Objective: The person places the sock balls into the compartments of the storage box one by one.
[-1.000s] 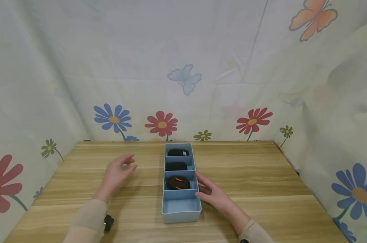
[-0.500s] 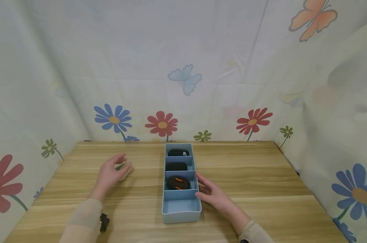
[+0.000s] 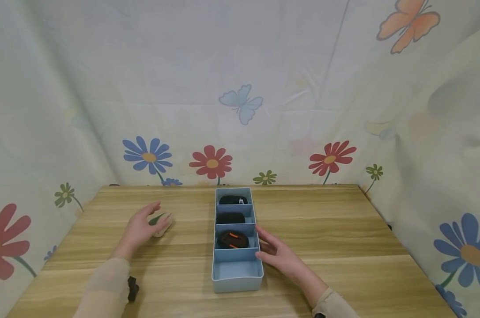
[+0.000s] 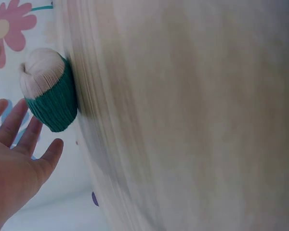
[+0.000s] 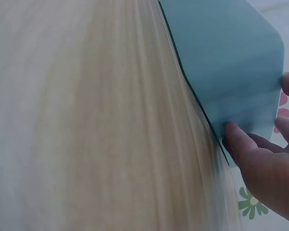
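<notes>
My left hand (image 3: 137, 228), its fingers apart, is beside a rolled-up ribbed sock (image 4: 52, 94) in green and cream on the left of the table. In the left wrist view a gap shows between the sock and the thumb, and the palm holds nothing. Part of the sock is hidden by the hand in the head view. My right hand (image 3: 281, 256) rests its fingertips on the right side of a long light-blue box (image 3: 236, 285), with the thumb low on the wall in the right wrist view. Dark rolled bundles that look like socks sit in three compartments; the nearest compartment holds nothing.
The farthest bundle (image 3: 232, 200) is black with a white mark, the middle one (image 3: 230, 217) plain black, the third (image 3: 232, 239) dark with orange stripes. A flower-printed cloth (image 3: 263, 132) hangs behind the wooden table (image 3: 323, 212) and at its sides.
My left hand has moved left and a little toward me, its fingers spreading. The green and cream sock has come into view by it. The right hand and box stay in place.
</notes>
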`<state>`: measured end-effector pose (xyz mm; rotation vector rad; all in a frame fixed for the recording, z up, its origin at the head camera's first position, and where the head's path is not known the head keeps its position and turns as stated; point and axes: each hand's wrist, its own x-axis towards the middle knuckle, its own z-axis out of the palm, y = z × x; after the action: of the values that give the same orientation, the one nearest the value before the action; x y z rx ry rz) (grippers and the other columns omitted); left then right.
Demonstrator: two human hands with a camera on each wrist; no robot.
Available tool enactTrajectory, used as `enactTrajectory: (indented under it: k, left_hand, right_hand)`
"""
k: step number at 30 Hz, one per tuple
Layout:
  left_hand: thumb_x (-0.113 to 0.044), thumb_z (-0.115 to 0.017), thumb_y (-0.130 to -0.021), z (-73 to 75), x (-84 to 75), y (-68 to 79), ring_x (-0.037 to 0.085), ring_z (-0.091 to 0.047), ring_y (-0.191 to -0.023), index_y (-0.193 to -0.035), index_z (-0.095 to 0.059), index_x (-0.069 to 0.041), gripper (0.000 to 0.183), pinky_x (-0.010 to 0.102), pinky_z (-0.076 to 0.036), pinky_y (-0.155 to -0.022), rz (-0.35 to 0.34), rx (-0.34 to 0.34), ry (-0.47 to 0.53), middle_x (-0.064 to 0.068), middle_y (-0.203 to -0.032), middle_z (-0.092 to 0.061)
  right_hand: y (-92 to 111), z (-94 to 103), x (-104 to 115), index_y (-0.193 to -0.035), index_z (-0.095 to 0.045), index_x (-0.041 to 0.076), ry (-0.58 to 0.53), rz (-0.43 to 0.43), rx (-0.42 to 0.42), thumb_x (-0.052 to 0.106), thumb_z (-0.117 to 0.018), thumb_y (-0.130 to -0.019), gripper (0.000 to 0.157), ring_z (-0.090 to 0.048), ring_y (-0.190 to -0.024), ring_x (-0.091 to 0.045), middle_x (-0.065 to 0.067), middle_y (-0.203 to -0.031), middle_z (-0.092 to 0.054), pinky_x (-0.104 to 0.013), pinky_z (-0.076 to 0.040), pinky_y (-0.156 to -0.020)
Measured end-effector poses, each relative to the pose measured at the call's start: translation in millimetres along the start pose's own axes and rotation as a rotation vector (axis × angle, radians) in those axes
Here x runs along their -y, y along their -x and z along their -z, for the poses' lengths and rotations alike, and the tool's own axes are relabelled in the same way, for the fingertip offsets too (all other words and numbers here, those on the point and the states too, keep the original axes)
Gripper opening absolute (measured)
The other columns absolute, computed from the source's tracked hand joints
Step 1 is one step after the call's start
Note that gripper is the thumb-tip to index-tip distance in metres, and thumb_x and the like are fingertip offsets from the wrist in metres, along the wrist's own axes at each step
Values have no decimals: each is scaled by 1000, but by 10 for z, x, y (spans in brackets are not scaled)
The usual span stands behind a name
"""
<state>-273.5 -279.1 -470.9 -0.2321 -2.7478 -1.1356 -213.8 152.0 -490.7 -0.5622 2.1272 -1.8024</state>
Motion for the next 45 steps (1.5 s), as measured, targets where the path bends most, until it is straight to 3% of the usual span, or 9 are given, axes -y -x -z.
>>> enactTrajectory:
  k: [10, 21, 28, 36, 45]
  left_hand:
    - [-32, -77, -88, 28, 156, -37, 51, -35, -134, -149, -34, 8, 85, 63, -30, -107, -45, 80, -38, 33, -145, -41]
    - [-34, -80, -84, 66, 187, -61, 53, -29, -137, -151, -29, 8, 94, 65, -26, -109, -13, 152, 0, 33, -151, -32]
    - [-30, -83, -81, 36, 210, -77, 50, -36, -133, -148, -36, 9, 90, 63, -30, -107, -34, 175, -14, 33, -148, -37]
    - [-27, -86, -77, 25, 205, -50, 52, -33, -135, -145, -39, 10, 90, 64, -29, -108, -64, 218, -68, 33, -147, -39]
    - [-19, -84, -79, 49, 210, -6, 52, -36, -134, -148, -38, 4, 86, 65, -30, -107, -35, 248, -33, 31, -148, -39]
  right_hand:
    - [15, -12, 26, -157, -26, 8, -24, 11, 14, 11, -65, -96, 72, -38, -137, -43, -22, -159, -24, -47, -34, -110]
    - [21, -16, 36, -157, -25, 7, -34, 14, 17, 9, -64, -97, 72, -38, -137, -44, -23, -159, -24, -47, -34, -110]
    - [18, -18, 38, -157, -26, 7, -33, 12, 19, 9, -65, -97, 72, -38, -137, -44, -23, -159, -24, -46, -35, -110]
    - [11, -8, 36, -157, -27, 10, -14, -5, 9, 13, -66, -97, 72, -39, -137, -43, -22, -159, -25, -43, -37, -109]
    - [7, -4, 35, -157, -26, 8, -12, -1, 11, 16, -66, -97, 73, -39, -137, -43, -23, -159, -25, -43, -38, -108]
